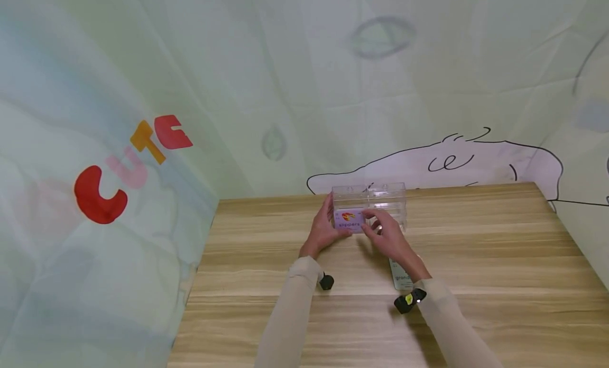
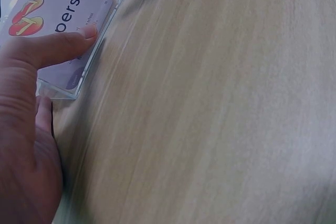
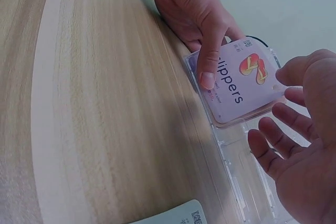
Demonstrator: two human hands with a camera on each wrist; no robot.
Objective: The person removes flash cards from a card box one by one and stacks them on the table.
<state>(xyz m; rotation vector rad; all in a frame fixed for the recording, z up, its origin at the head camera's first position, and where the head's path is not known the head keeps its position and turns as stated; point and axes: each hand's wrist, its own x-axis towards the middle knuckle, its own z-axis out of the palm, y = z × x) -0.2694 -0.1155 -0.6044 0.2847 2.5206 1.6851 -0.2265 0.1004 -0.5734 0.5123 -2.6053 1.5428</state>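
A lilac flash card [image 1: 349, 224] printed "slippers", with a picture of red and yellow flip-flops, lies at the left end of a clear plastic case [image 1: 387, 191]. My left hand [image 1: 322, 231] grips that end of the case, its thumb [image 2: 63, 45] lying across the card's lower part and the other fingers at the side and behind. Just right of the card is my right hand [image 1: 391, 238], fingers spread and loosely bent; one fingertip is at the card's edge, and whether it touches cannot be told. The right wrist view shows nothing in that palm.
A pale green card [image 1: 401, 279] lies on the wooden table [image 1: 247, 251] beneath my right forearm, partly covered by it. The case has further see-through compartments on the right. A printed cloth backdrop [image 1: 285, 93] hangs behind the table and along its left side.
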